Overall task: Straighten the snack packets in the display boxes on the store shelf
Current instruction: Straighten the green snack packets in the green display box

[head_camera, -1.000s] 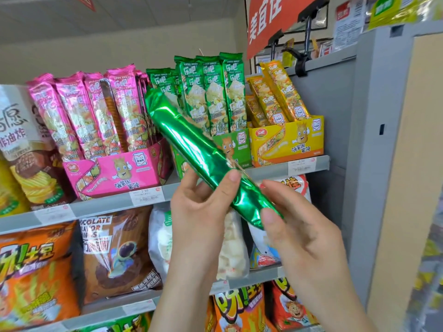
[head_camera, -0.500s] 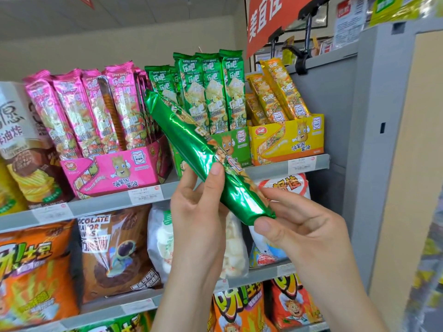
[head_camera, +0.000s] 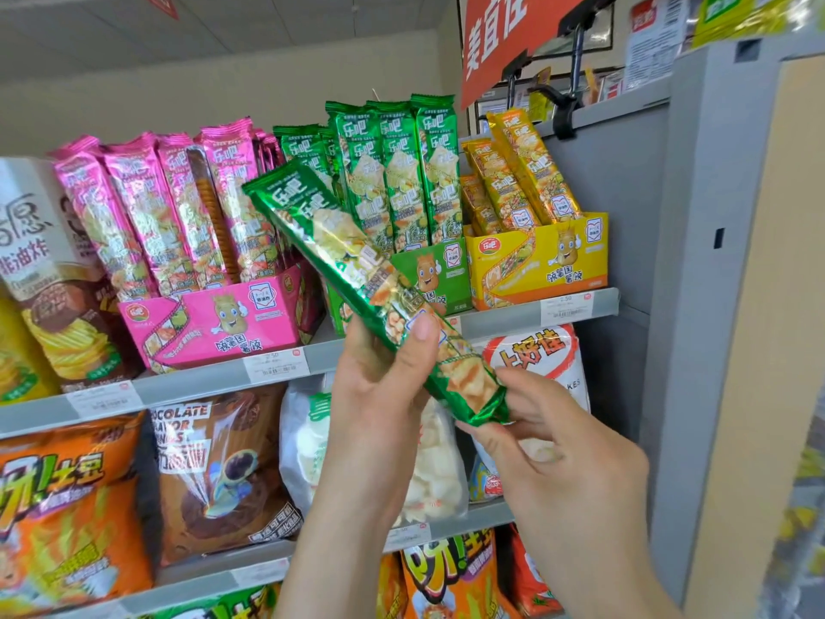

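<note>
Head view: one green packet was out of its box, held in front of the upper shelf. It was tilted, top end up and left, sealed foot down and right, printed face toward the camera. Left hand gripped it near the middle, thumb pressed on the face, fingers curled behind. Right hand pinched the lower seal between thumb and fingertips.

Behind it, the green display box sat between the pink display box on the left and the yellow display box on the right, all three on that shelf. Green packets in the box stood upright and close together. Pink packets leaned left, one showing a different face from its neighbours. Yellow packets leaned left too, in uneven rows.

Judged mid-task: green row looked mostly tidy, with the held packet left to go back; pink and yellow boxes probably wanted attention yet.
</note>
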`<action>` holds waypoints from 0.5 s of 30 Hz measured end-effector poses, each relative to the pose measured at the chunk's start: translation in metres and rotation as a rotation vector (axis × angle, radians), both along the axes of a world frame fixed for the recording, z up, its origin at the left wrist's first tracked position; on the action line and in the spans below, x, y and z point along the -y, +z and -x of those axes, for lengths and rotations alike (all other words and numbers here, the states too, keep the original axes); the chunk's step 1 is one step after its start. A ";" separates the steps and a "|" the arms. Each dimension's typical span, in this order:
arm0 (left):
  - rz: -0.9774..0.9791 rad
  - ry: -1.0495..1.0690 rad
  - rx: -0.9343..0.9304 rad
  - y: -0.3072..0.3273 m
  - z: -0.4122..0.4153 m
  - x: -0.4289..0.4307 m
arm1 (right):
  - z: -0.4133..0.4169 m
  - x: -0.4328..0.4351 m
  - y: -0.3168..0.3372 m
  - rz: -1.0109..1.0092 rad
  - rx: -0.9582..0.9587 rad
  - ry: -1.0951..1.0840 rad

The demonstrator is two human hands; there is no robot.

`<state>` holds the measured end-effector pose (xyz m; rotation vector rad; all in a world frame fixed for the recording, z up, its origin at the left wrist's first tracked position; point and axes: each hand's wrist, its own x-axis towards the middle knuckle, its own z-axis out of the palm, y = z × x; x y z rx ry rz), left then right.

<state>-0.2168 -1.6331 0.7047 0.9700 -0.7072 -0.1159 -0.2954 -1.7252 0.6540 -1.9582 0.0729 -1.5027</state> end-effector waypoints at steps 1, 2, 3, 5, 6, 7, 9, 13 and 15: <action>-0.040 0.049 0.033 0.000 0.000 0.000 | -0.001 0.001 -0.003 0.015 0.015 -0.002; -0.068 0.092 0.059 -0.001 0.000 0.000 | -0.001 0.000 -0.005 0.029 0.016 -0.003; -0.085 0.120 0.075 -0.002 0.000 0.000 | -0.001 0.000 -0.006 0.037 0.003 0.001; -0.098 0.154 0.081 -0.003 -0.003 -0.002 | 0.001 0.000 -0.006 0.013 -0.053 0.054; -0.103 0.169 0.073 -0.002 -0.004 -0.003 | 0.002 0.002 -0.005 -0.018 -0.096 0.098; -0.109 0.178 0.055 -0.001 -0.003 -0.004 | 0.003 0.003 -0.002 -0.056 -0.141 0.162; -0.099 0.174 0.031 0.001 -0.004 -0.004 | 0.005 0.009 0.005 -0.153 -0.216 0.405; -0.086 0.133 0.070 0.008 -0.003 -0.003 | 0.003 0.018 0.017 -0.282 -0.209 0.709; -0.084 0.125 0.099 0.020 -0.004 -0.005 | -0.001 0.018 0.018 -0.341 -0.150 0.745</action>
